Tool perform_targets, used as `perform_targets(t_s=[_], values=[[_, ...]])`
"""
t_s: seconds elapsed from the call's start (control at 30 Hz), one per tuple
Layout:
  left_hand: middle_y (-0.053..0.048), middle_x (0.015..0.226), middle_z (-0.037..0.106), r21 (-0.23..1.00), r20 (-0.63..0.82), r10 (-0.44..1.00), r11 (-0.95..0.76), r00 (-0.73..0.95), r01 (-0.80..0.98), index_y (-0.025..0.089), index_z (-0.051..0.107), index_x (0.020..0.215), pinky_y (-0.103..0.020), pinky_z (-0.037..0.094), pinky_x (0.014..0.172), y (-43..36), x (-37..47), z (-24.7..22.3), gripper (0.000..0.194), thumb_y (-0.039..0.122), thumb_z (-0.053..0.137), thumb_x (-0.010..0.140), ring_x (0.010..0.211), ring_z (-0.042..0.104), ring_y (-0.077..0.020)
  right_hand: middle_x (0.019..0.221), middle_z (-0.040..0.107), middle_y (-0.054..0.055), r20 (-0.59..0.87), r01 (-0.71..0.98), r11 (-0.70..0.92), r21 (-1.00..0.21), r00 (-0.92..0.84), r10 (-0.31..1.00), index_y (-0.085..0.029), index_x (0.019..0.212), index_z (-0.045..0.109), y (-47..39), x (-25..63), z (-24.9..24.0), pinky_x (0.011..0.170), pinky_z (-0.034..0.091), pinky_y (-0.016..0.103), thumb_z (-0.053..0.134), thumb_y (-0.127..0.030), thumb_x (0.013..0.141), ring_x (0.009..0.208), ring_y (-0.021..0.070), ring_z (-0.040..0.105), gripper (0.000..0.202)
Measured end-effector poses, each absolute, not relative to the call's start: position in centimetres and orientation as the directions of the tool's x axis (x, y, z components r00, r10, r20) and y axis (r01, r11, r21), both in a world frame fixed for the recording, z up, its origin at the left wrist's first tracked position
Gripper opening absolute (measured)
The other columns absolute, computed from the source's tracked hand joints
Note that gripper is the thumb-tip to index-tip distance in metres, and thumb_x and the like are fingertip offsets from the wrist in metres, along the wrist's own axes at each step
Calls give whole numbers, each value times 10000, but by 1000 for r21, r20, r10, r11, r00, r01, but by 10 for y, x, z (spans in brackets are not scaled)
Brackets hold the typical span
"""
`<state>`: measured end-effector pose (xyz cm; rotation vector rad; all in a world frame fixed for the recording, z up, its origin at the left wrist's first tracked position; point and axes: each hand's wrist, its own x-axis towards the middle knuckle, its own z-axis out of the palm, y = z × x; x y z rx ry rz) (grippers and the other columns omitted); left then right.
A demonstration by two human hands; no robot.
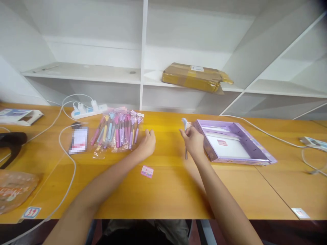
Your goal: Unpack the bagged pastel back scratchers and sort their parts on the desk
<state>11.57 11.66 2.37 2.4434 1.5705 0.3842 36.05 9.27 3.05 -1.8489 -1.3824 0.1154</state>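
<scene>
My right hand [194, 139] pinches a blue hand-shaped stick [186, 149], held upright beside the purple box [230, 160]. Inside that open box lie a purple stick [217, 132] and a small pink card [222, 143]. My left hand [148, 143] is closed just right of a pile of bagged colourful hand-shaped sticks [120, 131]; whether its fingers hold anything is too small to tell. On the table between my forearms lies another pink card [147, 172].
A phone [78, 139] and a white power strip [89, 110] with cables sit at the left. A taped brown parcel [194, 76] rests on the shelf. An orange bag [16, 190] lies at the left edge, and a white cable [268, 131] runs behind the box.
</scene>
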Motion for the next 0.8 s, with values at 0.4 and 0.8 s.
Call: perform_targets(t_s=[0.4,0.8], values=[[-198,1293,565,208,246,879,-460,409,863,139,639,1180,-423,486,992,132,114,28,203,169,551,1000,1183,584,-329,1251,631,218,174,937,-149,-316,211,962,-113,1242,623,120,337,6,815,489,349,519,-262,1043,973,272,682,269],[-221,1123,722,109,119,971,-219,206,970,90,634,1168,-524,335,1077,181,74,36,352,269,734,882,1273,502,-409,1179,652,122,408,872,191,-451,11,913,-212,1037,665,73,300,2,773,498,355,495,-277,1025,869,233,653,183]])
